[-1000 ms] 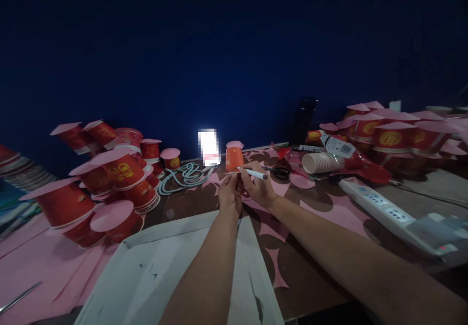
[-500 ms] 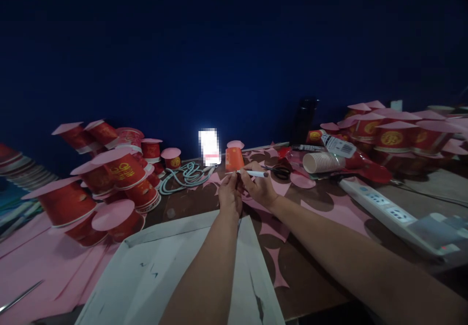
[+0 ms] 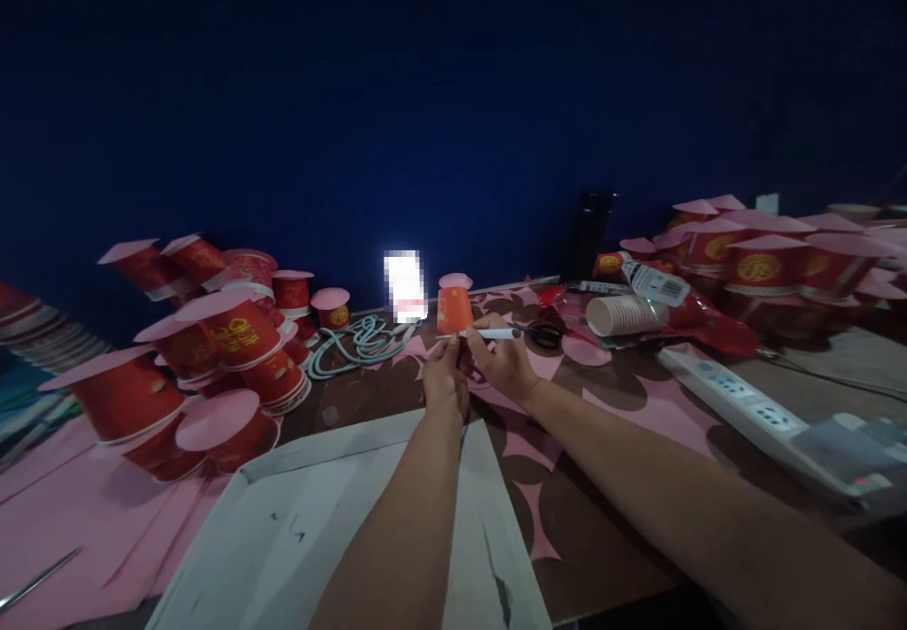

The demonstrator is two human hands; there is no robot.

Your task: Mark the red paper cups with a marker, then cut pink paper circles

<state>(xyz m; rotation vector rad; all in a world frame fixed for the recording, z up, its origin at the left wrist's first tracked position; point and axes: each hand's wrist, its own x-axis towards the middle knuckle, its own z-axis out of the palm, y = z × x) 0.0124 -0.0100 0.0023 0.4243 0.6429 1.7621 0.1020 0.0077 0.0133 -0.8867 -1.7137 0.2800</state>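
Note:
In the head view, my right hand (image 3: 503,363) is closed around a white pen (image 3: 491,334), which lies nearly level. Its thin tip points left and its dark end points right. Close beside it, my left hand (image 3: 446,370) is pinched near the pen's tip; whatever its fingers hold is hidden. Just beyond the hands stands an upside-down orange-red paper cup (image 3: 454,311) with a pink paper disc (image 3: 455,280) on top. Under and around my hands lie pink paper offcuts (image 3: 528,446) with round holes. Dark-handled scissors (image 3: 542,334) rest right of the pen.
Red cups with pink discs (image 3: 241,328) are piled at left, and more cups (image 3: 761,266) at right. A coiled pale cable (image 3: 347,351) lies behind my left hand. A white box lid (image 3: 340,507) sits under my forearm. A power strip (image 3: 751,403) and nested cups (image 3: 624,315) are at right.
Almost nothing differs. Both hands stay together at the pen, and the view has shifted very slightly.

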